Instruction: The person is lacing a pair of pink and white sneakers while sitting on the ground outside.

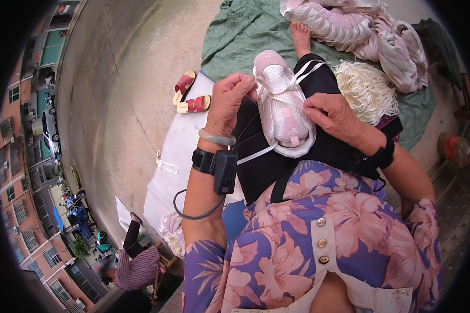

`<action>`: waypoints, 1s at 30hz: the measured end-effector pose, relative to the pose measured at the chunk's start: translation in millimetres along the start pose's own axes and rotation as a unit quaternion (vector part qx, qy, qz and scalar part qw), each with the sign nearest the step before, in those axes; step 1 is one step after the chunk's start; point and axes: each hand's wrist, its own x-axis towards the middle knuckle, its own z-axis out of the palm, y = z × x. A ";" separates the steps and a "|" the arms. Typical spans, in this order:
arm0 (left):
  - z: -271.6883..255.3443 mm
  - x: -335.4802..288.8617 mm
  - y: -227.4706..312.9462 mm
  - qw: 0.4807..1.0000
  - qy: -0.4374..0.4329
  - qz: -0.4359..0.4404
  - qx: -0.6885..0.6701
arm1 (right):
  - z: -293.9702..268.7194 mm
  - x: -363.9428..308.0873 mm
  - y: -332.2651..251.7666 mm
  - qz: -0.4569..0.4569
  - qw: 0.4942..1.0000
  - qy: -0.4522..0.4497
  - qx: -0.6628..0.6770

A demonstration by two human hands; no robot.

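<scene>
A pink and white sneaker rests on my black-clothed lap, its pink toe pointing away from me. White shoelace crosses its upper, with one loop standing out to the right and a loose end trailing off the heel's left side. At the sneaker's left edge, my left hand is closed, thumb and fingers pinching the lace. On the other side my right hand is closed too, its thumb and forefinger pressed together on a thin strand of lace beside the shoe. The exact grip points are small and partly hidden by the fingers.
To the right lies a heap of white laces on a green cloth. Beyond it are bundled pink and white shoe pieces. Red slippers sit left, near a white sheet. Another person sits at lower left.
</scene>
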 end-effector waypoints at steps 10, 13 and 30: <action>17.3 5.1 -3.5 0.996 0.044 -0.066 0.042 | -41.6 -39.3 -19.3 -0.181 0.949 -0.116 -0.228; 30.6 4.1 -8.7 0.992 0.078 -0.069 0.064 | -65.8 -70.6 -29.3 -0.229 0.932 -0.086 -0.268; 46.2 -0.4 -27.4 0.873 0.155 0.281 0.367 | -8.1 -16.4 -6.2 0.091 0.995 0.036 0.010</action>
